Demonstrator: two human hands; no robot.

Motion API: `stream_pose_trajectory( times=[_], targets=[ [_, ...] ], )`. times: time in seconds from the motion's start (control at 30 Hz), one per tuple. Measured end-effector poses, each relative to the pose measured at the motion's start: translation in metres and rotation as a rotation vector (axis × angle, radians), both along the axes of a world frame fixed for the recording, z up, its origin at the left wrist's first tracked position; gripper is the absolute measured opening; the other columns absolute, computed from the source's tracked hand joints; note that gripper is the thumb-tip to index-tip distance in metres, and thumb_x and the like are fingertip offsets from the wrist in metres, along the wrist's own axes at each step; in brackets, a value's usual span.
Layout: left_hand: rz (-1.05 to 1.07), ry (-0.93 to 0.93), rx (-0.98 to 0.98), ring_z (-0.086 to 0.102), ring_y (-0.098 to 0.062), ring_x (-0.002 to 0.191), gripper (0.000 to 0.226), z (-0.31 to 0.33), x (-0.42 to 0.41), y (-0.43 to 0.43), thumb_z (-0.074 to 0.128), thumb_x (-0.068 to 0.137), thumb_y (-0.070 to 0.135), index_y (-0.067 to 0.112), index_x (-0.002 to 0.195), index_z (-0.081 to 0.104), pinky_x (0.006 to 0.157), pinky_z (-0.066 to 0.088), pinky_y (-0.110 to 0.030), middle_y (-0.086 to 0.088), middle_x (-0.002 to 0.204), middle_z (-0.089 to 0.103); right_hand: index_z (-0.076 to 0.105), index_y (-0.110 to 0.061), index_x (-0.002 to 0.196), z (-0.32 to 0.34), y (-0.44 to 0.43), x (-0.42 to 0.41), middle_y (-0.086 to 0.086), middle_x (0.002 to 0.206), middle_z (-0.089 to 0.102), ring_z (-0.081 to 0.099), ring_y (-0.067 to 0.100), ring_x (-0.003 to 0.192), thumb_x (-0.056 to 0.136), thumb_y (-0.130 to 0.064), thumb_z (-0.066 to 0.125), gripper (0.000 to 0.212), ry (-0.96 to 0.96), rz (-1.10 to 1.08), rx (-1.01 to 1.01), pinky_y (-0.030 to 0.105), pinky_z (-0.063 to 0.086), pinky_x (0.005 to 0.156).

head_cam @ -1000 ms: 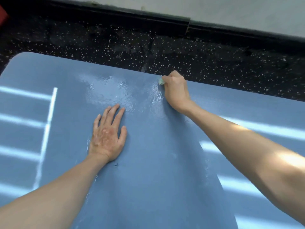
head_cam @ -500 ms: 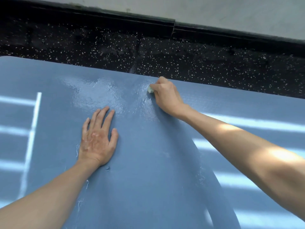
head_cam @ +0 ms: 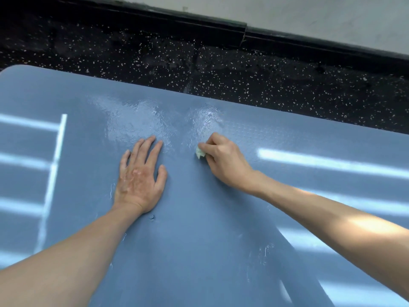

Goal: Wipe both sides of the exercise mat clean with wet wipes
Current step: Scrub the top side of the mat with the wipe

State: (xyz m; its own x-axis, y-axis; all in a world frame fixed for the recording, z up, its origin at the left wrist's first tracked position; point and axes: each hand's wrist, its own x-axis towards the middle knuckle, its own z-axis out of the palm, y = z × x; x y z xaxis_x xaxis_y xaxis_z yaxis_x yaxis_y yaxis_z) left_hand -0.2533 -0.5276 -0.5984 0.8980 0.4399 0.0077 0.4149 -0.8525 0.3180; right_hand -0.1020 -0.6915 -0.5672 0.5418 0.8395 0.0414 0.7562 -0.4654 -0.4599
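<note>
Mat (head_cam: 199, 251): blue exercise mat, lies flat on floor, fills most of the view; far edge runs left to right, rounded corner at far left.
Left hand (head_cam: 139, 180): palm down, flat on mat, left of center; fingers (head_cam: 147, 147) straight and slightly apart, thumb out to the side, holding nothing.
Right hand (head_cam: 223, 160): just right of left hand, not touching it; knuckles up, fingers curled and pinched on a wipe, pressing it to mat.
Wipe (head_cam: 200, 154): small crumpled pale greenish wad, only a bit sticks out at the fingertips, touching mat surface.
Wet patch (head_cam: 137, 120): shiny smear on mat just beyond left fingertips; second smaller shiny spot (head_cam: 205, 118) beyond right hand, near far edge.
Light bars (head_cam: 321, 161): bright stripes across mat at right and left sides.
Debris: thin white threads (head_cam: 264, 251) on mat under right forearm, more beside left wrist; small blue crumb (head_cam: 151, 217) near left wrist.
Floor (head_cam: 243, 69): black with white speckles, beyond mat's far edge.
Baseboard (head_cam: 177, 21): dark strip along top, seam near middle.
Wall (head_cam: 309, 12): pale grey, above baseboard.
Forearms: both bare, enter from bottom corners.
</note>
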Motion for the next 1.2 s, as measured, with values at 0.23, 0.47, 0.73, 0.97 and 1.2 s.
stream_pose_trajectory(
  times=[0.23,0.47,0.73,0.97,1.2],
  targets=[
    [0.002,-0.012,0.005,0.020,-0.018,0.148,0.064,-0.002,-0.001,0.001,0.028,0.090,0.039,0.018,0.149,0.038,0.120,0.005,-0.039,0.001,0.159,0.029,0.062,0.001,0.078,-0.002,-0.005,0.000,0.015,0.078,0.050,0.050,0.031,0.065,0.079,0.003,0.047,0.015,-0.045,-0.163,0.061,0.033,0.043,0.053],
    [-0.004,-0.017,0.017,0.022,-0.019,0.147,0.063,-0.003,-0.002,0.001,0.028,0.090,0.038,0.016,0.148,0.040,0.120,0.009,-0.042,0.001,0.158,0.031,0.064,-0.003,0.078,0.002,-0.017,0.000,0.012,0.079,0.051,0.054,0.032,0.068,0.080,-0.001,0.048,0.016,-0.021,-0.255,0.093,0.030,0.040,0.058],
    [-0.007,-0.031,0.020,0.022,-0.020,0.147,0.062,-0.002,-0.002,0.002,0.030,0.090,0.037,0.015,0.147,0.040,0.120,0.010,-0.043,-0.001,0.157,0.032,0.066,-0.005,0.081,0.002,-0.038,-0.027,0.010,0.076,0.051,0.054,0.030,0.063,0.079,-0.001,0.046,0.021,-0.013,-0.177,0.092,0.032,0.046,0.055],
    [-0.008,-0.047,0.013,0.023,-0.020,0.147,0.061,-0.002,-0.002,0.001,0.033,0.090,0.035,0.015,0.147,0.041,0.119,0.010,-0.043,-0.001,0.157,0.032,0.066,-0.005,0.086,0.003,-0.063,-0.086,0.009,0.076,0.050,0.050,0.026,0.062,0.080,-0.009,0.036,0.031,0.084,0.138,0.016,0.032,0.046,0.052],
    [-0.009,-0.035,0.005,0.020,-0.019,0.147,0.062,-0.002,-0.001,0.000,0.033,0.090,0.035,0.016,0.148,0.039,0.120,0.009,-0.043,0.000,0.158,0.030,0.064,-0.002,0.086,0.000,-0.071,-0.124,0.009,0.075,0.048,0.047,0.027,0.060,0.084,-0.010,0.038,0.028,0.096,0.119,0.013,0.034,0.045,0.049]
  ],
)
